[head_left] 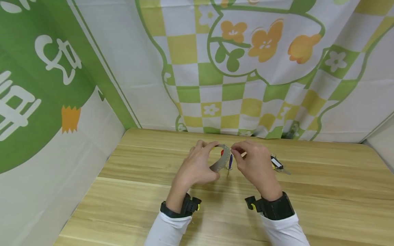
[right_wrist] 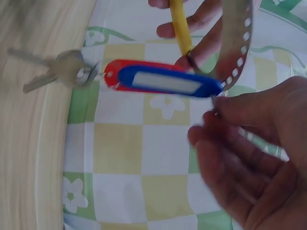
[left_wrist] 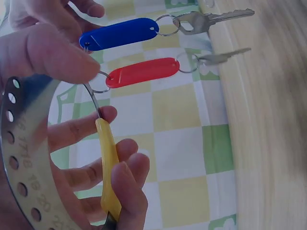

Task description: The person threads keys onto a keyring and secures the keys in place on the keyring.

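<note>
My left hand (head_left: 197, 167) grips a large loop: a flat metal band (head_left: 220, 162) with a row of holes and stamped numbers, joined to a yellow-sleeved curved bar (left_wrist: 108, 163). Beside it, my right hand (head_left: 255, 164) pinches the small ring at the end of a blue key tag (right_wrist: 168, 81). A key (left_wrist: 206, 21) dangles from that tag's other end. Next to it a red key tag (left_wrist: 143, 73) with its own key (left_wrist: 223, 56) hangs by the bar's thin metal end; fingers partly hide where its small ring attaches.
A black key tag (head_left: 276, 162) with a white label and a key lies on the wooden table (head_left: 138, 191), right of my right hand. Behind the table hangs a green, yellow and white checked curtain (head_left: 209, 75). Another printed cloth (head_left: 46, 85) covers the left side.
</note>
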